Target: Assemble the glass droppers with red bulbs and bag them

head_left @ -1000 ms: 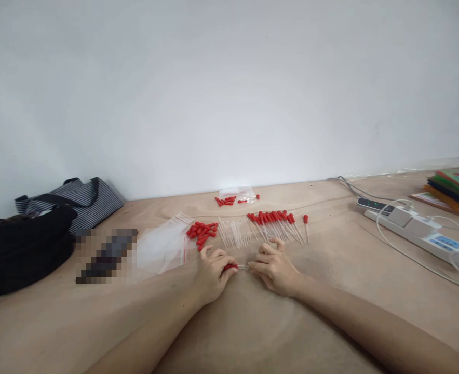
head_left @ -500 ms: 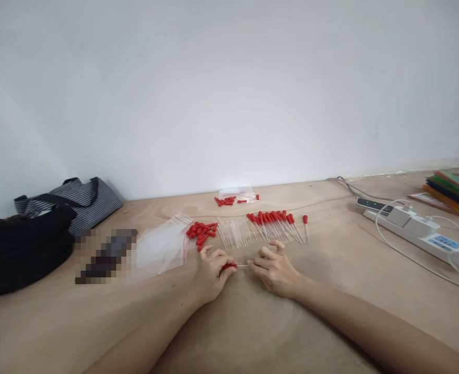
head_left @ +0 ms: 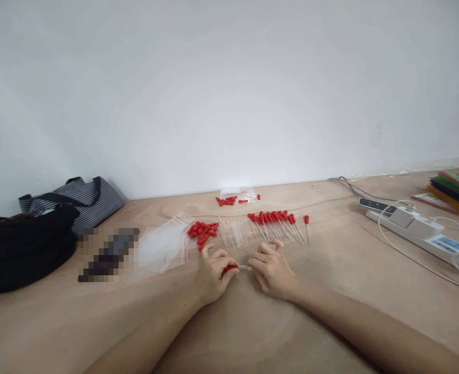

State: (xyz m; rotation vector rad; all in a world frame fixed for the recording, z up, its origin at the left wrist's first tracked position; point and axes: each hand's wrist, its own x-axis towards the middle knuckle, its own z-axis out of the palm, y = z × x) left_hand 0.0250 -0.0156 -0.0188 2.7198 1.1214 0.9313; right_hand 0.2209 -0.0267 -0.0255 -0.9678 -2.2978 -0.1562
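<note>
My left hand [head_left: 215, 271] pinches a red rubber dropper bulb [head_left: 231, 268] between thumb and fingers. A thin clear dropper tube [head_left: 243, 267] runs from the bulb's right end to my right hand [head_left: 272, 270], whose fingertips are closed on it. How deep the tube sits in the bulb is hidden. Just beyond my left hand lies a pile of loose red bulbs [head_left: 203, 232]. Beside it is a row of bare clear tubes [head_left: 237, 234]. Farther right, droppers with red bulbs on their tubes [head_left: 274, 221] lie in a row, one dropper [head_left: 307, 228] a little apart.
Clear zip bags [head_left: 163, 244] lie left of the bulbs. More bulbs [head_left: 225, 200] and a small bag [head_left: 235, 192] are near the wall. A black bag [head_left: 30, 249] and striped bag [head_left: 99, 202] stand left; a power strip [head_left: 420, 234] with cables and coloured stack [head_left: 457, 189] lie right.
The fingers of my right hand have shifted slightly on the tube. My left hand still holds the bulb in nearly the same place, and the view has moved a little.
</note>
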